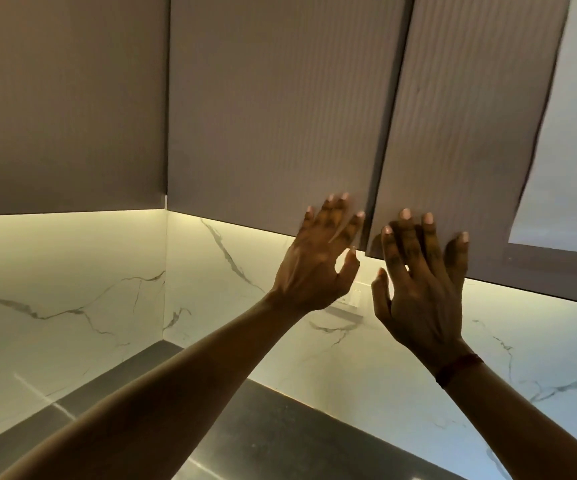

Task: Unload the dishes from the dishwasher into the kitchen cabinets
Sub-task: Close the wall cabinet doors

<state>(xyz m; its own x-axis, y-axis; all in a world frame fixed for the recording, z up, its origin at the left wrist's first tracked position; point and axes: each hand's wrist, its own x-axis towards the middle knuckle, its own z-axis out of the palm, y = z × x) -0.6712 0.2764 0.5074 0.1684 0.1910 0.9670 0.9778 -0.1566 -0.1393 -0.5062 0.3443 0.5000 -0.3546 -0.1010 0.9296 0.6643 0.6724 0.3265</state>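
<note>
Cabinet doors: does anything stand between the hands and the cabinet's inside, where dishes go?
Yes. The left door and right door cover the cabinet front, only a dark gap between them. The empty left hand and right hand are spread at their lower corners.

Home kitchen: grey wall cabinets (273, 109), marble backsplash (72, 278), dark countertop (262, 427).

White veined marble wall (72, 289), warm glow along top; dark countertop (280, 427); pale switch plate (349, 300).

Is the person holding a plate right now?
No, the left hand and right hand are empty, fingers spread at the cabinet doors.
</note>
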